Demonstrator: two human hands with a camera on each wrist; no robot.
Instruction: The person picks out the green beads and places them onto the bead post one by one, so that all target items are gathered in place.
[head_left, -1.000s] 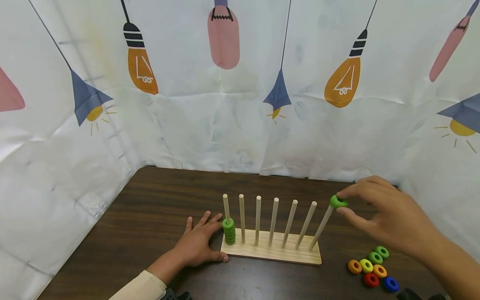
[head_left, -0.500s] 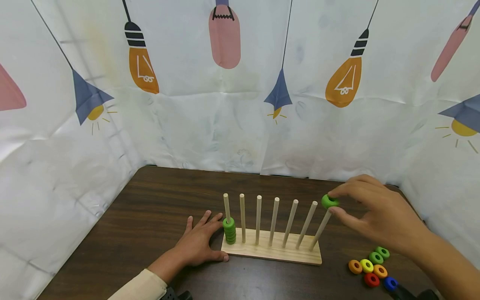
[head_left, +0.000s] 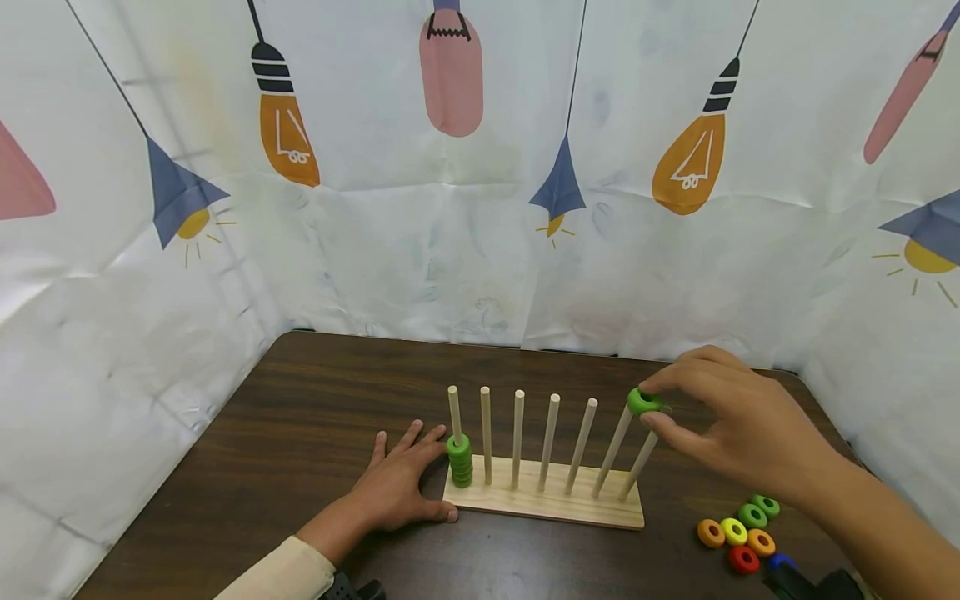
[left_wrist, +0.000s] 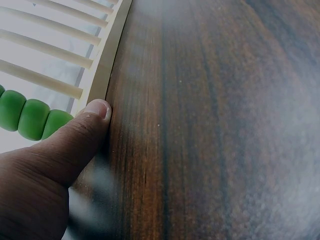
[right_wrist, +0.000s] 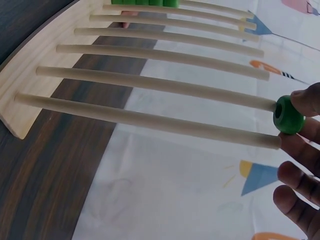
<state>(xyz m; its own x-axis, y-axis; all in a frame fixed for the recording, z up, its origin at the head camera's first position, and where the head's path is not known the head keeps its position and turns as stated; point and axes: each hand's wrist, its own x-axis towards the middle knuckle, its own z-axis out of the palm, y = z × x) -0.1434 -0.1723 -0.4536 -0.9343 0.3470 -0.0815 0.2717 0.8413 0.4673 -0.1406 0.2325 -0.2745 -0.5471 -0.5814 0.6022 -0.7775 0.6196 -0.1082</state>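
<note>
Rack: on surface, centre, seven pegs in a row | Stack: on leftmost peg, at its foot | Ring: at top of sixth peg from left | Loose rings: on surface, right of rack | Left hand: on surface, touching rack's left end | Right hand: above rack's right end | Backdrop: behind surface.

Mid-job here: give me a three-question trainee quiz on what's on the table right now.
1. True or false: the right hand pinches a green ring at the top of the second peg from the right.
2. Which peg already carries stacked green rings? A) leftmost B) middle C) rightmost
3. What does the left hand touch besides the table?

Key: 1 true. 2 A. 3 The end of the wooden base, thumb against its edge.
</note>
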